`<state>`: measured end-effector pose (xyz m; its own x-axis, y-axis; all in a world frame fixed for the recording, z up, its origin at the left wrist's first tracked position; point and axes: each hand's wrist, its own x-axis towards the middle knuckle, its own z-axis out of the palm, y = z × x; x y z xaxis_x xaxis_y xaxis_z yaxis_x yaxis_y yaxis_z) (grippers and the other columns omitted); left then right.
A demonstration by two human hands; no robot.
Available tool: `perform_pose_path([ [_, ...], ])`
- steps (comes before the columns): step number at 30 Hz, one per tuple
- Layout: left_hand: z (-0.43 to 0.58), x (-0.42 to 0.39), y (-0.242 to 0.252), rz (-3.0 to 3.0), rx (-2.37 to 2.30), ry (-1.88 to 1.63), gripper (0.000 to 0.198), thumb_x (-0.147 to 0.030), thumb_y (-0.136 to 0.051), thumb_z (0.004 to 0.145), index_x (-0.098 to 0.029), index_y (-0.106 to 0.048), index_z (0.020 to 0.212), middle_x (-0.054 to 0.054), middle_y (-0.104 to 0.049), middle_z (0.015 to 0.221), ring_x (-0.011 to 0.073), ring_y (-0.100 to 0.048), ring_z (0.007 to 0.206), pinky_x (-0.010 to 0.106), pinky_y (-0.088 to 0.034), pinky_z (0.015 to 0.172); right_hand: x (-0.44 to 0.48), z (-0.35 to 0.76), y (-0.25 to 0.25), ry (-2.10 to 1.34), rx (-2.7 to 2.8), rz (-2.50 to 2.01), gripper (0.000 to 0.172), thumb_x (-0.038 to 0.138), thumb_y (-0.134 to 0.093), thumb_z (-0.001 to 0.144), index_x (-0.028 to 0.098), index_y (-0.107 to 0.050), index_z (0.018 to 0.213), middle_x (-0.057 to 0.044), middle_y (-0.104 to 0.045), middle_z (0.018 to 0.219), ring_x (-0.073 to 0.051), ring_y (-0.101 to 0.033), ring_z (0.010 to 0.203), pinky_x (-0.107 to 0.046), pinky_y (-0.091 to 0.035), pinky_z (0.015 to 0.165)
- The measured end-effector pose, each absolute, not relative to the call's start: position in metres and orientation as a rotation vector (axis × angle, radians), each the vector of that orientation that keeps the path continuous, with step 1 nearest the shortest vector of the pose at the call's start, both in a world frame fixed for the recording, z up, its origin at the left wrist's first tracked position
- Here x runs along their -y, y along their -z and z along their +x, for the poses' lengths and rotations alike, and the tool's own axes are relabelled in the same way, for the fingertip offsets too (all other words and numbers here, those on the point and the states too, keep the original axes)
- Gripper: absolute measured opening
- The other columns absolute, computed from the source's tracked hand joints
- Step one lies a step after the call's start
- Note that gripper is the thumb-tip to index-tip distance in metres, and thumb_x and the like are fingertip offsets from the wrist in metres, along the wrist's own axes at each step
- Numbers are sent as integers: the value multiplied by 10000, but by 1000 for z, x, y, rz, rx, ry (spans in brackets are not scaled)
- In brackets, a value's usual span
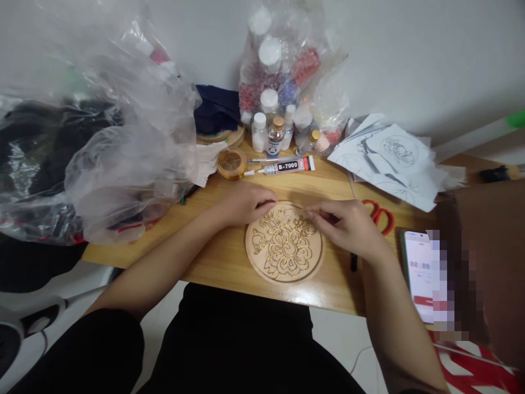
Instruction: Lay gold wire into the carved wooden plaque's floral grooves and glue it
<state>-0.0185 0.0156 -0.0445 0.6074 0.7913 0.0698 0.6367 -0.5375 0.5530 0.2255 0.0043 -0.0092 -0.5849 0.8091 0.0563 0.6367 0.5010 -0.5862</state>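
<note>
Board (pixel 289 249), one, gold-lined; left hand (pixel 248 202), right hand (pixel 344 221) at its edge, fingers narrow, grip contents cannot tell. One tube (pixel 289 165): "B-7000".

The right hand (pixel 346 221) covers part of the red-handled scissors (pixel 386 222); what, if anything, it pinches is too small to tell. Pixelation masks part of the phone (pixel 420 279).

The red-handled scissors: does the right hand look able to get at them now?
Probably yes. The scissors show their handles close beside the right hand, with nothing seen lying over those handles. The hand is at the edge of the round board, so it would likely need to draw back.
</note>
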Motion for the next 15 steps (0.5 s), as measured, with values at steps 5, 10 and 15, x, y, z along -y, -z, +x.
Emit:
perform_pose_path([
  [5,-18,-17,46,2320,-1126,-473,193,-214,-514,891,-147,-694,869,20,-726,825,111,-631,732,208,-401,676,-4,226,8,-728,2428,-1195,225,247,-521,881,160,-728,873,-16,-707,680,-93,-565,512,-214,-376,520],
  [10,-18,-17,46,2314,-1127,-465,181,-204,-526,888,-146,-697,876,21,-727,820,107,-633,725,207,-405,678,-4,226,9,-706,2430,-1217,230,253,-518,876,159,-724,834,-13,-687,641,-98,-557,510,-217,-365,517],
  [15,-18,-17,45,2323,-1117,-463,188,-204,-513,895,-155,-694,902,18,-726,840,106,-632,734,205,-407,678,-5,227,10,-657,2439,-1243,252,284,-515,883,156,-712,791,-12,-655,598,-101,-534,496,-226,-342,503],
])
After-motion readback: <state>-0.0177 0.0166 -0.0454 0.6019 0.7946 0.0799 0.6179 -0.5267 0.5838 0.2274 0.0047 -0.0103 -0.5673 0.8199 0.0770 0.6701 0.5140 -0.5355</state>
